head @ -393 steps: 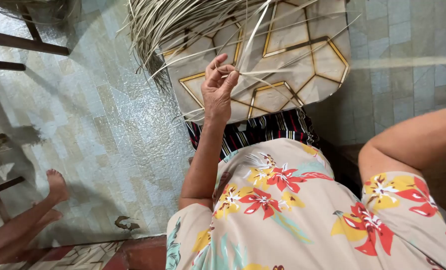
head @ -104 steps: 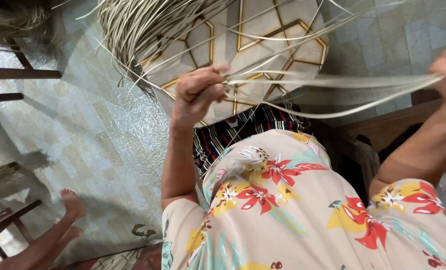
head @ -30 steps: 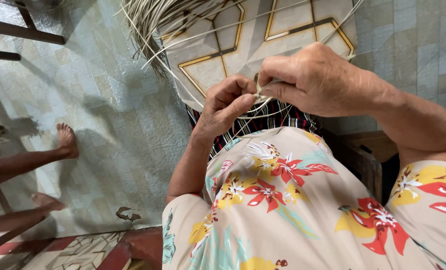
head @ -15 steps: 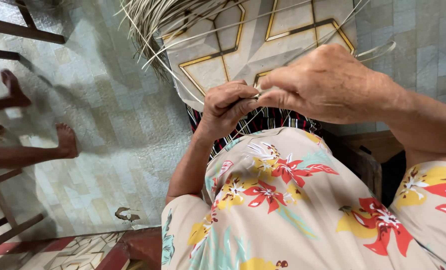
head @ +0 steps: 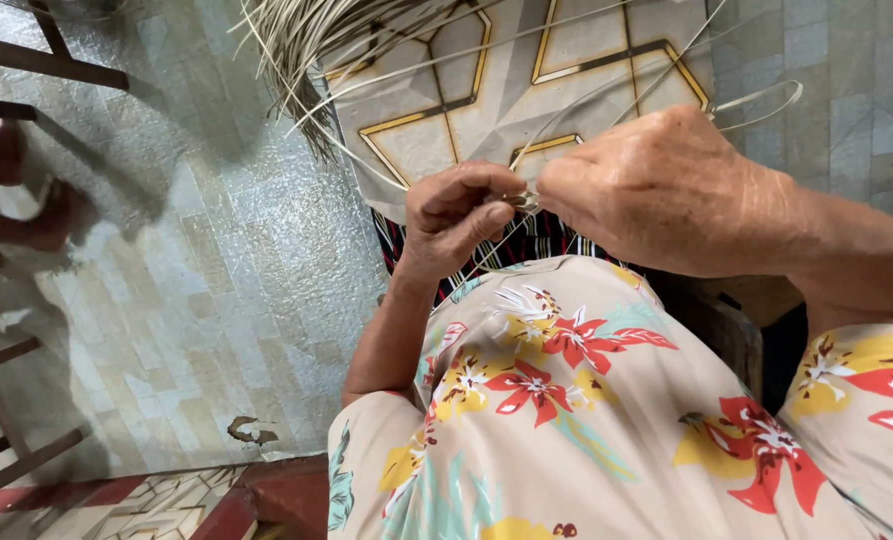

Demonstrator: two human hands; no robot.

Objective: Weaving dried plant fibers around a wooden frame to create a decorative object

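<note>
The left hand (head: 456, 215) and the right hand (head: 656, 190) meet fingertip to fingertip above the lap, each grip pinched together on thin pale reed strips (head: 514, 205) that run between them. The strips lead up to a loose bundle of reeds (head: 306, 40) lying on the tiled floor (head: 216, 280), and below the hands is a floral dress (head: 586, 400)

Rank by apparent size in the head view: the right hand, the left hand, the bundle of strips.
1. Right hand, though nearness to the camera inflates it.
2. Bundle of strips, partly cropped.
3. Left hand.
</note>
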